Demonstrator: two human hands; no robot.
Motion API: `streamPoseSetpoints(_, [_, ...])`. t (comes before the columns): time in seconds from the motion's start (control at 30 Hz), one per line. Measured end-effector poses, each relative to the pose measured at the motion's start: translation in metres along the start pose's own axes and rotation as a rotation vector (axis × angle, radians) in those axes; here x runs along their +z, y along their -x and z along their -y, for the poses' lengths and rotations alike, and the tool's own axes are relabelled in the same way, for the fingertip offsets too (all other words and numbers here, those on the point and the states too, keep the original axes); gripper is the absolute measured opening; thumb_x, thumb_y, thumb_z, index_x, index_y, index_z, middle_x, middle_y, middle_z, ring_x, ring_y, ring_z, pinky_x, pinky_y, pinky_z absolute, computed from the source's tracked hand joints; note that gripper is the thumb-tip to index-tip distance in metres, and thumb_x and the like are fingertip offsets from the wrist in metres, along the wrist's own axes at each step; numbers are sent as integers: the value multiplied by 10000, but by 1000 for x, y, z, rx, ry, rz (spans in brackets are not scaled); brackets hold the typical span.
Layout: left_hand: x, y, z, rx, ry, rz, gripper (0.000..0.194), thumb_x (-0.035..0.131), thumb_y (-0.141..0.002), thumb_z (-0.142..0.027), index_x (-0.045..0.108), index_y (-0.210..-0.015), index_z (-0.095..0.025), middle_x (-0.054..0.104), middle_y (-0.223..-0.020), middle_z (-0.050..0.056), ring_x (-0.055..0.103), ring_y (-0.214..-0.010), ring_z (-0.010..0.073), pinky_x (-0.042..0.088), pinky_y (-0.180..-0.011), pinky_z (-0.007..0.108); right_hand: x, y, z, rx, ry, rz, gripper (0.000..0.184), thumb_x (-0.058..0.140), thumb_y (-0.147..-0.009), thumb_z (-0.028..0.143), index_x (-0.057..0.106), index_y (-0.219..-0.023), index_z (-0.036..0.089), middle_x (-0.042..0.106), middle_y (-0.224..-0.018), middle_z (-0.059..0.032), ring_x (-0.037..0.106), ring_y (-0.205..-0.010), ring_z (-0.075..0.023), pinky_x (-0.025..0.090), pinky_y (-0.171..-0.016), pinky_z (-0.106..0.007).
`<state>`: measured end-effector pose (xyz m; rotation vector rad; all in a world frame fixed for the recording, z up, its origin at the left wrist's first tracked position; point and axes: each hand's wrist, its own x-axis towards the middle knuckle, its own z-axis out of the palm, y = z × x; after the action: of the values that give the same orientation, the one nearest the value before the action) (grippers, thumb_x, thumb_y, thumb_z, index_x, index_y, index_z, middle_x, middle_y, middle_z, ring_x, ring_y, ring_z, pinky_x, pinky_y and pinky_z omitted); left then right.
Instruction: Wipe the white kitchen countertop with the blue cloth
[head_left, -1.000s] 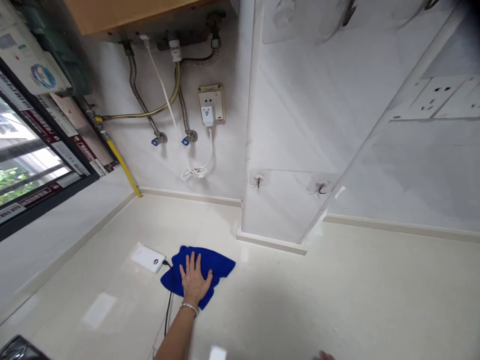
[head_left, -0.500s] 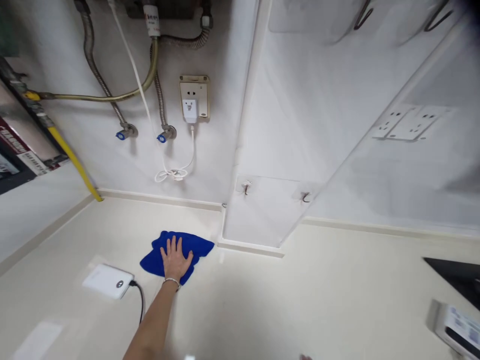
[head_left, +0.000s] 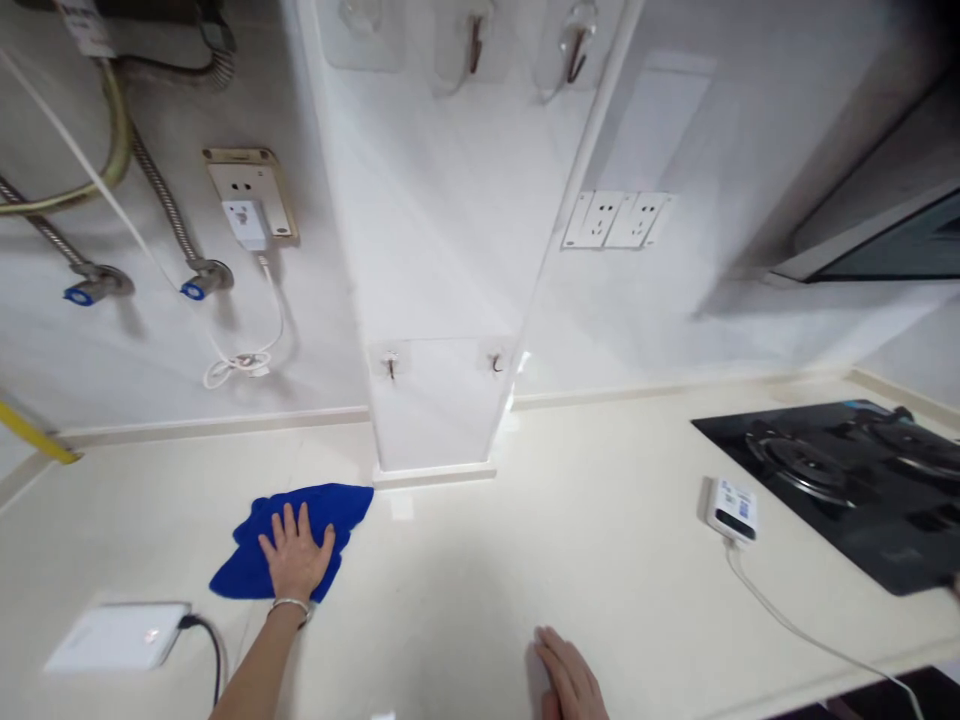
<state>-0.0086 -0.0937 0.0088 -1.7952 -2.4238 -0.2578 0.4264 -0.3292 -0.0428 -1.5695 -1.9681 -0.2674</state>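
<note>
A deep-blue soft cloth [head_left: 247, 560] is pressed flat against the glossy cream countertop [head_left: 450, 600] by the left hand [head_left: 296, 560], whose palm is laid down with fingers spread, nothing being gripped. The cloth's pointed right corner is now brought up to the foot of the white tiled pillar [head_left: 442, 410], whether touching it or just beside it cannot be told; a second ago a gap is seen there. The thin black cable [head_left: 214, 640] of the flat white rectangular power bank [head_left: 112, 638], overlapped by the cloth a second ago, is now left apart from it, so the cloth can be judged unhindered by the cable. More of the right hand [head_left: 571, 680] is shown at the lower edge, fingers straight and close together, no object seen held; whether the countertop is touched cannot be told. With the view swung rightward, the black glass gas hob [head_left: 885, 540] is now largely shown.
</note>
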Motion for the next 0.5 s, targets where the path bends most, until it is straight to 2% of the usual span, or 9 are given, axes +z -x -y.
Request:
streamPoseSetpoints(0.1, [-4, 21, -7, 35, -16, -22, 702, 305, -942, -494, 344, -1514, -89, 251, -1606, 181, 161, -1500, 383, 150, -1209, 647, -4, -1, 4, 35, -51, 27, 542, 442, -876, 87, 513, -1401, 204, 623, -1363, -89, 580, -1273, -260, 517, -1060, -424])
streamPoseSetpoints(0.27, [-8, 66, -17, 82, -3, -37, 705, 311, -953, -506, 329, -1520, -86, 232, -1612, 183, 152, -1503, 386, 169, -1207, 652, -8, -4, 5, -4, -57, 24, 513, 418, -879, 82, 512, -1372, 183, 607, -1377, -99, 557, -1291, -244, 491, -1061, -426])
streamPoseSetpoints(0.5, [-20, 152, -37, 262, 28, -54, 675, 309, -964, -482, 337, -1518, -97, 207, -1625, 152, 95, -1524, 353, 192, -1221, 645, -6, -1, 6, 26, -109, 46, 552, 409, -863, 71, 484, -1398, 183, 564, -1424, -98, 500, -1344, -245, 429, -1117, -466])
